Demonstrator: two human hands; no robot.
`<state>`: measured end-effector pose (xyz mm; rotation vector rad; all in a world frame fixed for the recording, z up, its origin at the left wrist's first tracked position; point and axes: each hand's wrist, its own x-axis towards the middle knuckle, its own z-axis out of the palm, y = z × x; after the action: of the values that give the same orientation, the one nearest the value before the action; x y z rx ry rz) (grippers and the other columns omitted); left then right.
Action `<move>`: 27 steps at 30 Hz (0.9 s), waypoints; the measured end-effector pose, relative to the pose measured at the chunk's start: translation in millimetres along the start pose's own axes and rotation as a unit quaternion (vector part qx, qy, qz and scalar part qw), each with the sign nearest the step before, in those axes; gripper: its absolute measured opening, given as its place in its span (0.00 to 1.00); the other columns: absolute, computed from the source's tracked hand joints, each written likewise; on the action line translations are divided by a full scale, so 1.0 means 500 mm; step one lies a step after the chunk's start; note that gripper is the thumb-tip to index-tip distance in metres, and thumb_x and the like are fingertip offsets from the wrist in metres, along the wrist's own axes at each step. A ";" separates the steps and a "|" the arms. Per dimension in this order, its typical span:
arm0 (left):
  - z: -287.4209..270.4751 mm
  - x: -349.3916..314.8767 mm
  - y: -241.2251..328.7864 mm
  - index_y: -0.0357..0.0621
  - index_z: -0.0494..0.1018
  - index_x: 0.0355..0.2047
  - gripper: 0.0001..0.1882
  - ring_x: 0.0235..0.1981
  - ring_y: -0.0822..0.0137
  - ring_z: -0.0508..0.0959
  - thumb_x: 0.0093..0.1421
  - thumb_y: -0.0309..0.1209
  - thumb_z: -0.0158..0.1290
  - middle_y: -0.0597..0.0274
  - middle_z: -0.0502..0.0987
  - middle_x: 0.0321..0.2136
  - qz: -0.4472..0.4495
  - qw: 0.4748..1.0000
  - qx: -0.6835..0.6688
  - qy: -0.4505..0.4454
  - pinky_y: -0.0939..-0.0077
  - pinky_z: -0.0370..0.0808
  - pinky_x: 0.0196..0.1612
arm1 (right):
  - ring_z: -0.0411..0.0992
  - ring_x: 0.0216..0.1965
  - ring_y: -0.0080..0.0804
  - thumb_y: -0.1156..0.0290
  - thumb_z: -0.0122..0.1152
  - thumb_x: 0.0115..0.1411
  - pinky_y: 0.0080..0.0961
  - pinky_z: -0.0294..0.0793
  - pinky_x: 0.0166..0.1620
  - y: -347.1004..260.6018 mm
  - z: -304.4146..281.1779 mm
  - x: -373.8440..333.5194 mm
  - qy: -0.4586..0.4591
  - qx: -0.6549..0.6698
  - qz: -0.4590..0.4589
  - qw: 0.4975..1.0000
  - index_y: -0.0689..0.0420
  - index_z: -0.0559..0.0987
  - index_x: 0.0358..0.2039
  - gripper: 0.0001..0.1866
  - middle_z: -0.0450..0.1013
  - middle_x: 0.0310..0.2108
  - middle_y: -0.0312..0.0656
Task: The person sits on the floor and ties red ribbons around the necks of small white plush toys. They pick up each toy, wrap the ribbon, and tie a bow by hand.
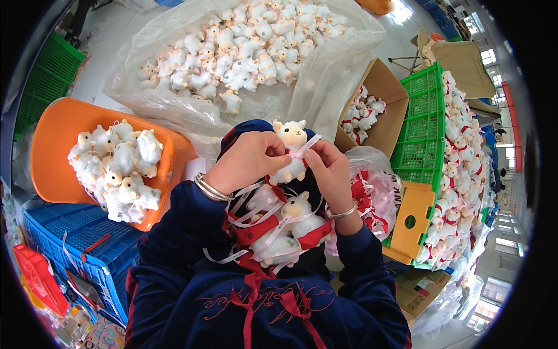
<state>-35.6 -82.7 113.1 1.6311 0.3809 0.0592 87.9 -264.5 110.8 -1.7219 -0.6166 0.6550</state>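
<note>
A small white plush lamb (290,133) faces up between my hands, above my lap. Around its neck runs a pale pink ribbon (303,148). My left hand (251,160) pinches the ribbon at the lamb's neck, its fingers closed against the toy. With thumb and forefinger, my right hand (329,173) grips the ribbon on the other side. Below, more plush lambs lie in my lap, one of them a lamb with a red cloth (304,221) at its side. Loose printed ribbons (232,256) trail among them. The lamb's back is hidden.
On the left, an orange chair (55,139) holds several lambs, beside a blue crate (70,224). Ahead, a clear plastic sheet (314,110) bears a large heap of lambs. To the right stand a cardboard box (386,93), a green crate (418,134) and a bag of red pieces (378,203).
</note>
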 end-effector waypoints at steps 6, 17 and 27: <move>0.004 -0.015 0.006 0.31 0.80 0.33 0.13 0.25 0.74 0.77 0.60 0.32 0.64 0.59 0.81 0.24 -0.018 1.000 -0.012 0.005 0.76 0.75 0.30 | 0.73 0.29 0.22 0.81 0.66 0.59 0.19 0.72 0.34 -0.017 0.011 -0.019 0.031 -0.121 -0.184 0.975 0.59 0.79 0.39 0.08 0.76 0.39 0.36; -0.009 -0.014 0.057 0.31 0.80 0.34 0.10 0.30 0.54 0.84 0.58 0.28 0.59 0.48 0.82 0.26 0.076 0.984 0.159 0.027 0.65 0.79 0.36 | 0.75 0.33 0.27 0.87 0.63 0.56 0.21 0.76 0.36 -0.031 0.006 -0.042 -0.050 -0.155 -0.261 0.951 0.61 0.78 0.37 0.10 0.76 0.45 0.42; -0.015 0.012 0.051 0.31 0.78 0.36 0.08 0.24 0.70 0.82 0.64 0.27 0.56 0.58 0.81 0.26 -0.049 0.999 0.010 -0.017 0.76 0.78 0.29 | 0.69 0.25 0.13 0.77 0.63 0.64 0.13 0.69 0.29 -0.036 0.039 -0.030 0.030 0.095 0.026 0.995 0.62 0.74 0.44 0.09 0.75 0.32 0.33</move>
<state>-26.5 -75.2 137.7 1.6290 0.4361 -0.0478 62.3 -257.7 126.0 -1.5771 -0.4540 0.6742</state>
